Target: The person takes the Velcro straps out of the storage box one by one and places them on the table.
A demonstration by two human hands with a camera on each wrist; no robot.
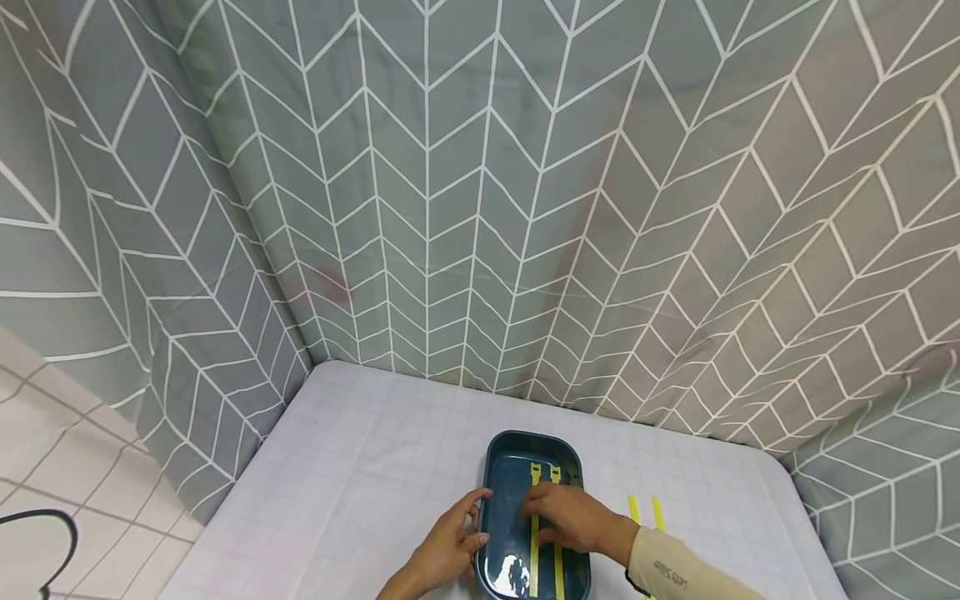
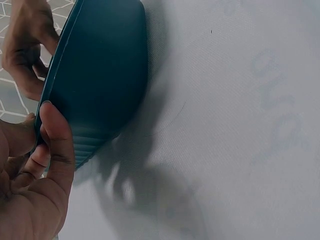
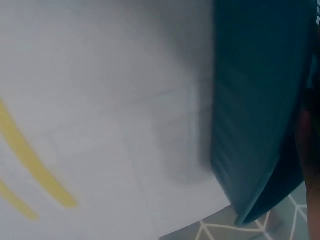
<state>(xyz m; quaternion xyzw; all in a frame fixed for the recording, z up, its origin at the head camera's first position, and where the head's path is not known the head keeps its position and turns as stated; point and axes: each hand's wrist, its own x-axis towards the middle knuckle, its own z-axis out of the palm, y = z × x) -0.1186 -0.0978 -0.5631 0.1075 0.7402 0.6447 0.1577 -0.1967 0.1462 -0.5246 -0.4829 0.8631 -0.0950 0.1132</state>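
Observation:
A dark blue-green, deep rectangular tray (image 1: 510, 546) with rounded corners stands on the white-covered table. Two yellow strap-style cable ties (image 1: 556, 473) with wide notched heads lie lengthwise inside it, side by side. My left hand (image 1: 447, 542) holds the tray's left rim; in the left wrist view its thumb and fingers pinch the edge of the tray (image 2: 100, 65). Over the tray's inside, my right hand (image 1: 573, 518) has bent fingers at the left tie and covers part of both ties. Whether those fingers pinch a tie is hidden.
Two more yellow strips (image 1: 657, 512) lie on the white tablecloth (image 1: 360, 467) right of the tray, partly behind the right sleeve. Grey curtains (image 1: 450, 208) with white chevron lines enclose the table's back and sides. A black curved cord or frame (image 1: 71, 533) shows at lower left.

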